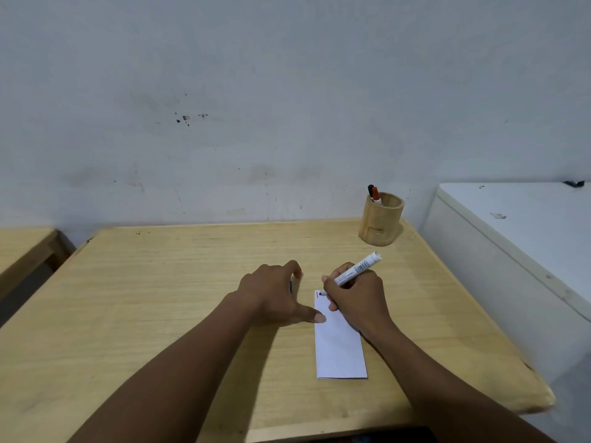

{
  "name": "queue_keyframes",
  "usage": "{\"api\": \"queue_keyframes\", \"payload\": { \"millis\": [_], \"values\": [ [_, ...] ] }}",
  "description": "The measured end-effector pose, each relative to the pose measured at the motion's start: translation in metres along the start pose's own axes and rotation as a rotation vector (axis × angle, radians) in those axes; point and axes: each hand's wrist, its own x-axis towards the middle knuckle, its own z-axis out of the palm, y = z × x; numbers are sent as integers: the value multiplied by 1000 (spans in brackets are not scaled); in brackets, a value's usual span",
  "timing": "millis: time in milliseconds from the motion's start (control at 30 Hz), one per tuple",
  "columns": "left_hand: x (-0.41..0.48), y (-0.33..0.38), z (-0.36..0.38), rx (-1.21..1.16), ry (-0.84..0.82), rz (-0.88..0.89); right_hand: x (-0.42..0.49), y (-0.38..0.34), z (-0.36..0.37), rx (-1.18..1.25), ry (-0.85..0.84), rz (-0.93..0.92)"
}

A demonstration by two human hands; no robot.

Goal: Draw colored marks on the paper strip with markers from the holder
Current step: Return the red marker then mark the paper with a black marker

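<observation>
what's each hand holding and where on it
The right hand grips a white marker by its lower barrel, near the tip. The left hand seems to hold something blue, mostly hidden.

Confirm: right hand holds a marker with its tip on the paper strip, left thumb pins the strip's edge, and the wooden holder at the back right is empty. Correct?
Not quite: the holder is not empty. The head view shows two markers standing in it, one black-capped, one orange-capped. The rest holds: right hand holds a marker with its tip on the strip, and the left hand pins its edge by the thumb.
</observation>
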Motion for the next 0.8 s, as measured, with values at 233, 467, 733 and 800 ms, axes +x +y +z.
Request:
{"api": "queue_keyframes", "payload": {
  "millis": [233,467,733,800],
  "values": [
    [1,1,0,-20,-6,-6,1,3,1,-15,-11,-14],
    [0,0,1,-44,-27,-23,1,5,0,35,-33,45],
    [24,7,-52,-263,-22,21,40,-33,-32,496,127,232],
    [26,0,-47,-289,21,46,41,-40,-36,542,111,256]
  ]
}}
